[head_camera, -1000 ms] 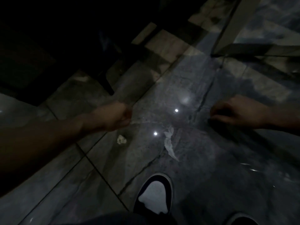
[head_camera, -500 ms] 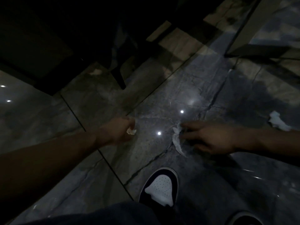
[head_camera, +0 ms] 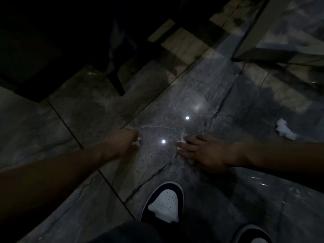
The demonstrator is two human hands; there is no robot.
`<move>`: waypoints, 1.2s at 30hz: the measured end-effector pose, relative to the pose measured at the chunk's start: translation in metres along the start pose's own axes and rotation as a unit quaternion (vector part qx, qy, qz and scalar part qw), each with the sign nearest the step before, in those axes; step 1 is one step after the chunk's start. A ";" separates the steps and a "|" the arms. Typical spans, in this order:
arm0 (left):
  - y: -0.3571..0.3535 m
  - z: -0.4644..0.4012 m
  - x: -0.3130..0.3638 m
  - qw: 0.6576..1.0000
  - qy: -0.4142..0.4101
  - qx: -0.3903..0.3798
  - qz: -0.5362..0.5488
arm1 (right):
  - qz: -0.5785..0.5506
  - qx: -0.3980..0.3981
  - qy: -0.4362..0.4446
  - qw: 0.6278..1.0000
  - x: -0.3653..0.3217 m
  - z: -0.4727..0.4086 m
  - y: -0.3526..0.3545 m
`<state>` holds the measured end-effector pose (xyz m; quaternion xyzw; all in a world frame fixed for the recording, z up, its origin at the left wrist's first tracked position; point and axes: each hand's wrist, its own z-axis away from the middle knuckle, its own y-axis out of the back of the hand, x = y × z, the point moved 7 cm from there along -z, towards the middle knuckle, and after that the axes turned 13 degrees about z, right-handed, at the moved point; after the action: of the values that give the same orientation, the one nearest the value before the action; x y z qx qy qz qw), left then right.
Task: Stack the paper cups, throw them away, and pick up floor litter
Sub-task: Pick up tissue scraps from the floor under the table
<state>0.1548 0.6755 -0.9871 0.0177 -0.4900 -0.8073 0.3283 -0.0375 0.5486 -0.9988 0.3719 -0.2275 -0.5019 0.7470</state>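
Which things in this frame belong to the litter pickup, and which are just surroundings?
Job:
- left hand closed on small paper scrap
- right hand over tissue strip
- crumpled tissue, untouched

Surroundings:
- shoes
- chair leg
- tiled floor

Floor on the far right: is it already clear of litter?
No, a white crumpled scrap lies there on the tiles, beyond the right hand.

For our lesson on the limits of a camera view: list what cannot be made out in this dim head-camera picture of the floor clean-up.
- Long white tissue strip: mostly hidden under the right hand.
- Small crumpled white scrap: largely covered by the left hand; grip unclear.
- Upper left: too dark to tell.
- Dark-and-white right shoe: cut off by the bottom edge.
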 end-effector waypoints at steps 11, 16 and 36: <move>0.082 -0.044 0.063 0.990 -0.070 0.062 0.102 | -0.141 0.121 -0.114 0.976 0.048 0.044 0.008; 0.161 -0.106 0.137 0.961 -0.063 -0.010 0.269 | -0.179 0.220 -0.223 0.933 0.087 0.099 0.002; 0.053 -0.136 0.322 0.693 0.074 -0.274 0.663 | -0.127 0.324 -0.407 0.845 0.101 0.214 -0.006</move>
<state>-0.0225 0.3771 -0.9209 -0.3427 -0.1060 -0.4750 0.8036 -0.1542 0.3848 -0.8740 0.3806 -0.6116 -0.5964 0.3541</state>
